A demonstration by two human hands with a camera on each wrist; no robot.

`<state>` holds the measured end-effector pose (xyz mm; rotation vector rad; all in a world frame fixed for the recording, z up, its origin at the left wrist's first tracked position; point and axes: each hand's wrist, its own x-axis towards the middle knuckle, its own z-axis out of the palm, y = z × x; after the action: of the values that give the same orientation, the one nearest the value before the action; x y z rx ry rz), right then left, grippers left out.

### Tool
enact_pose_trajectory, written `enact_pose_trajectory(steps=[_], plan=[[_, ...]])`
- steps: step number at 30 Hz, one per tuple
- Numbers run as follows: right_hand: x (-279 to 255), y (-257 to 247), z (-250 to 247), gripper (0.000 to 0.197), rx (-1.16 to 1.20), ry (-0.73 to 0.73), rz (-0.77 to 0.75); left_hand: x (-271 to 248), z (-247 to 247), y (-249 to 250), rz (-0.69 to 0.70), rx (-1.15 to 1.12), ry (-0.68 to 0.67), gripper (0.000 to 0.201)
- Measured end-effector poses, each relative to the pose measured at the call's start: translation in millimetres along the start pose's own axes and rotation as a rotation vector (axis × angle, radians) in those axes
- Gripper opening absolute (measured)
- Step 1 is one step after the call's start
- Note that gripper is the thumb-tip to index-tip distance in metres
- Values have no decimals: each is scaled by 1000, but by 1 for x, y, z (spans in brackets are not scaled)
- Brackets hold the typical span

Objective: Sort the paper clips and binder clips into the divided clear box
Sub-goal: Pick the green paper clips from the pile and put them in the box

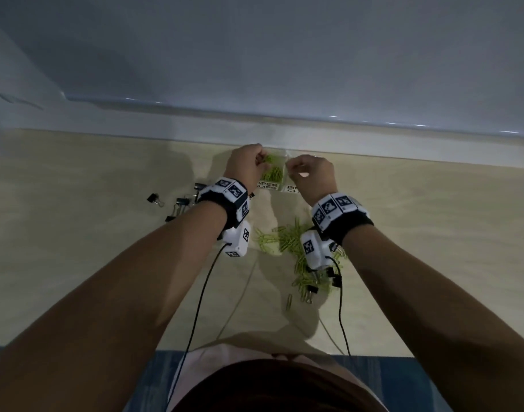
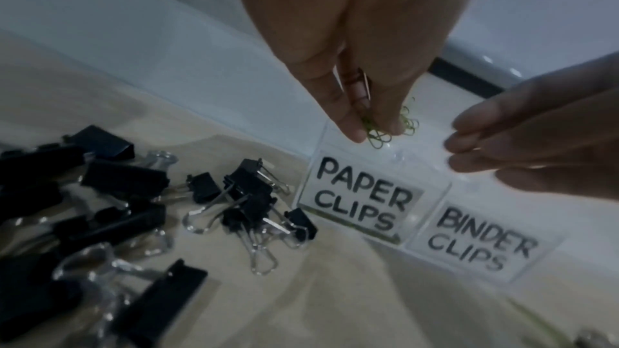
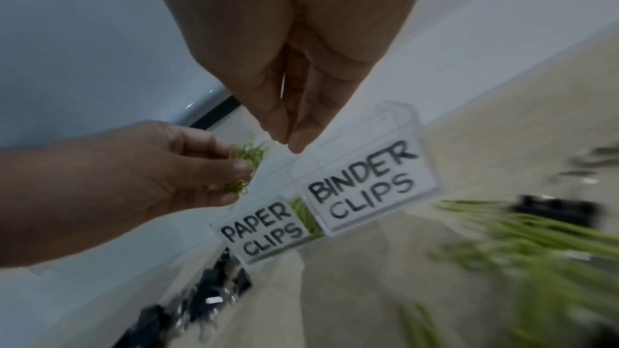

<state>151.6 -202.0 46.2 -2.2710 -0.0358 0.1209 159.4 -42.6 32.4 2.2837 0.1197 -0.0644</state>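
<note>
Glossy clear plastic is seen on the divided box (image 2: 432, 195); black binder clips (image 2: 247, 195) carry shiny metal handles; the tabletop (image 1: 91, 233) looks matt wood-grain.

Dim, bluish light all round, everything muted and grainy. Small glints run along the glossy ledge (image 1: 314, 118) at the far side. Soft shadows of both arms spill across the counter (image 1: 91, 209). Wide-angle bending curves the head view's edges. In the right wrist view the near green paper clips (image 3: 535, 242) smear into streaks; the near binder clips (image 2: 100, 221) are soft.
</note>
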Motion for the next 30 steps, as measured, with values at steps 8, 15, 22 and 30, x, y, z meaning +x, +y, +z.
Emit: enact_pose_trajectory(steps=[8,15,22,30], plan=[[-63,18,-13,29,-428,-548,-73,-41,3,-6,290,328,-177,34],[-82,39,-2,82,-830,-623,-208,-110,24,-29,122,464,-496,85],[-89,41,-2,47,-587,-592,-159,-128,64,-21,45,333,-376,61],[-87,44,-1,17,-587,-532,-151,-118,56,-17,87,342,-351,17]])
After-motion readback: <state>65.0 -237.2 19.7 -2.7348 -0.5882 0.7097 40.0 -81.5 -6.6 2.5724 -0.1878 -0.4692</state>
